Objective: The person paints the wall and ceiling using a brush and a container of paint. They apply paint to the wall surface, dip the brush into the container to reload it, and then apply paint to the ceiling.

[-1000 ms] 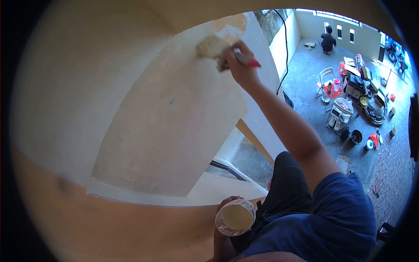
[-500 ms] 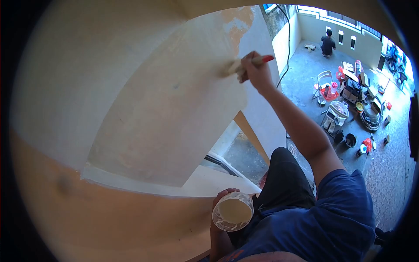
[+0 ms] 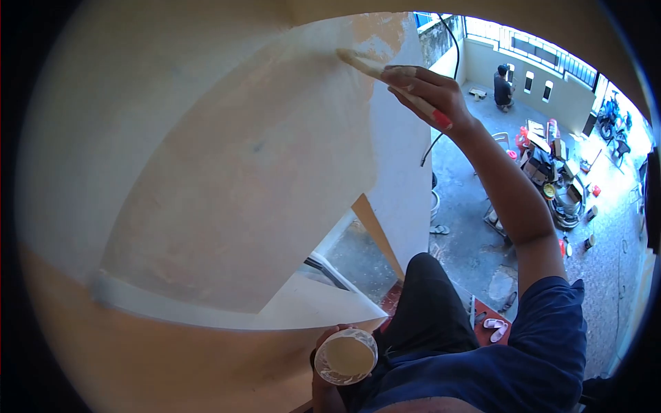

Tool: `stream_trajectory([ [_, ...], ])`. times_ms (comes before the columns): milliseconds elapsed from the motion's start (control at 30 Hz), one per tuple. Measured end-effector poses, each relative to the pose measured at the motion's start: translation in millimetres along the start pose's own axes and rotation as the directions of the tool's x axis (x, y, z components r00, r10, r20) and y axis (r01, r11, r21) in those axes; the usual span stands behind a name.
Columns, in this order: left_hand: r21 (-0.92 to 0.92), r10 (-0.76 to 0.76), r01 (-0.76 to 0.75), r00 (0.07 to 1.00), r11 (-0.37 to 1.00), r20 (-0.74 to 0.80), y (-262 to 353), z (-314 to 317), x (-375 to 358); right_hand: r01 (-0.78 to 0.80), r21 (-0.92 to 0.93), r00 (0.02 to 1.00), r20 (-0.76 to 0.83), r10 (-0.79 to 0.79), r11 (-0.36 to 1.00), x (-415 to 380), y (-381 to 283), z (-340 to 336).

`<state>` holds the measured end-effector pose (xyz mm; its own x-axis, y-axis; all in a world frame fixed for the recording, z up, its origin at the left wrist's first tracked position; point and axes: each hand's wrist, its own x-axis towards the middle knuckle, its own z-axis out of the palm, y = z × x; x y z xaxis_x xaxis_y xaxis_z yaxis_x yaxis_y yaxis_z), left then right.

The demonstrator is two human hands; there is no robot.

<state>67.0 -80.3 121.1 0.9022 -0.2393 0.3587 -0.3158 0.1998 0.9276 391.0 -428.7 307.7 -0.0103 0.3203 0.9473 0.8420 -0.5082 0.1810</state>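
Note:
My right hand [image 3: 434, 96] grips a paintbrush [image 3: 365, 65] by its pale handle, which ends in a red tip. The bristles touch, or nearly touch, the upper part of the wall [image 3: 234, 179], near an orange patch showing through the pale coat. Low in the view, my left hand [image 3: 323, 339] is wrapped around a cup of cream-coloured paint [image 3: 346, 356]. Smears of paint coat the cup's inner wall and rim. Most of the left fingers are hidden behind the cup.
A triangular opening [image 3: 354, 241] lies below the wall's slanted edge. Far down on the right floor stands a heap of boxes and tools [image 3: 551, 165]. Another person [image 3: 503, 88] crouches by the far wall. Pink slippers [image 3: 496, 329] rest on a red surface, and a black cable [image 3: 456, 48] hangs nearby.
My right hand has moved the brush up the wall, and its handle now slants down to the right. The view has shifted, and the paint cup appears slightly lower and farther left.

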Motion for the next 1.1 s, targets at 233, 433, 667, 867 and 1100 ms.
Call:
stream_trajectory([
  [233,-0.126,-0.199,0.202,0.979,0.971,0.040,-7,-19,-2,0.206,-0.227,0.979,0.050,-0.200,0.952,60,1,27],
  [433,-0.244,-0.174,0.179,0.984,0.953,0.043,-21,-28,-10,0.206,-0.143,0.979,0.027,-0.204,0.968,49,-24,62],
  [667,-0.331,-0.264,0.273,0.962,0.903,0.073,-23,-26,-5,0.257,-0.066,0.966,0.053,-0.253,0.964,66,6,12],
  [867,-0.353,-0.294,0.287,0.955,0.890,0.036,-14,-19,7,0.075,0.084,0.996,0.044,-0.079,0.994,40,9,47],
  [1100,-0.360,-0.304,0.266,0.951,0.894,-0.050,6,-1,13,0.181,0.048,0.981,-0.085,-0.177,0.982,54,15,7],
])
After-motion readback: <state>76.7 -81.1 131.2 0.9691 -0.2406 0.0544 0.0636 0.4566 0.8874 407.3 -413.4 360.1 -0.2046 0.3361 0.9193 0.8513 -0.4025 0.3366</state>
